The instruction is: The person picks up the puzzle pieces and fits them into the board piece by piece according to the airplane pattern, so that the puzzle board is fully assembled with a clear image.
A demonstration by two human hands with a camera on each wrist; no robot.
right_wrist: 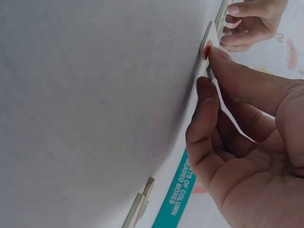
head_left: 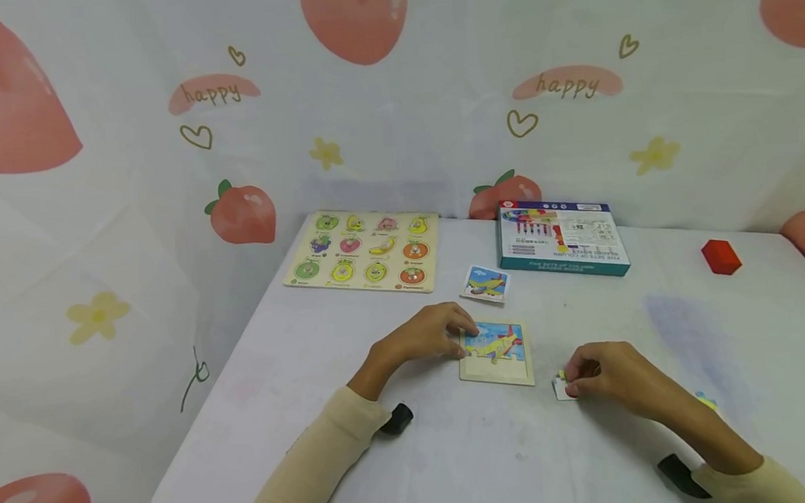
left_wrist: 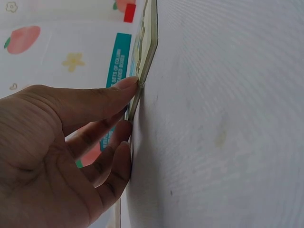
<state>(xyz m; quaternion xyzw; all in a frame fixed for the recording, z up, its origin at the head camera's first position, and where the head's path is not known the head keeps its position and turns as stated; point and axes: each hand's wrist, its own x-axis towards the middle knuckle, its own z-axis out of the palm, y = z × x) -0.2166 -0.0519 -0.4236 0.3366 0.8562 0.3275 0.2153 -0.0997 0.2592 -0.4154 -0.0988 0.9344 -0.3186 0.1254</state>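
Observation:
My left hand point(head_left: 428, 332) holds the left edge of a small wooden jigsaw board point(head_left: 497, 373) with its thumb and fingers. An airplane picture fills the upper part of the board, while the lower strip is bare wood. In the left wrist view, the thumb lies at the near corner of the board point(left_wrist: 151, 33). To the right, my right hand point(head_left: 614, 377) pinches a white-edged puzzle piece point(head_left: 561, 389) between thumb and fingers. A red patch shows on that piece point(right_wrist: 205, 46) in the right wrist view. Behind the board lies a square airplane picture point(head_left: 486, 283).
A fruit puzzle board point(head_left: 363, 252) lies at the back left. A teal-edged box point(head_left: 563, 239) is at the back, with a red block point(head_left: 721, 257) to its right. Another colourful piece point(head_left: 706, 400) lies partly hidden behind the right forearm.

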